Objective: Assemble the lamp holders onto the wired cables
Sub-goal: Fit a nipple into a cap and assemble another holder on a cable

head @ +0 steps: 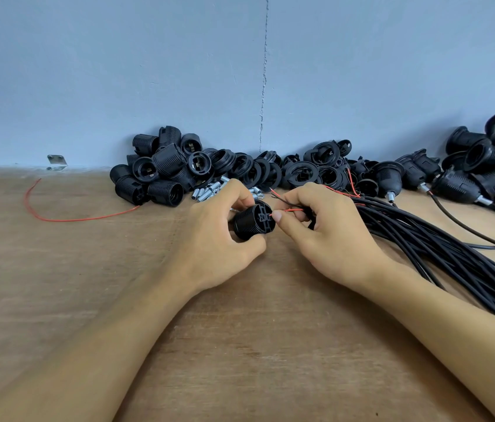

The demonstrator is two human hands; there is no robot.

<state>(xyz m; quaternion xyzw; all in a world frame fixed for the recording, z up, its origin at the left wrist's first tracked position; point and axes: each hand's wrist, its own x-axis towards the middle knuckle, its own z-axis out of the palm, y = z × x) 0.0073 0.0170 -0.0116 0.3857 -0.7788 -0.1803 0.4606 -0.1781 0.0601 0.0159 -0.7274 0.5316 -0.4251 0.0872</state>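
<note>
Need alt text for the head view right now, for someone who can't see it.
The left hand grips a black lamp holder while the right hand pinches a red wire at its terminal end, over a wooden table. More loose holders are piled by the wall; black cables lie to the right.
</note>
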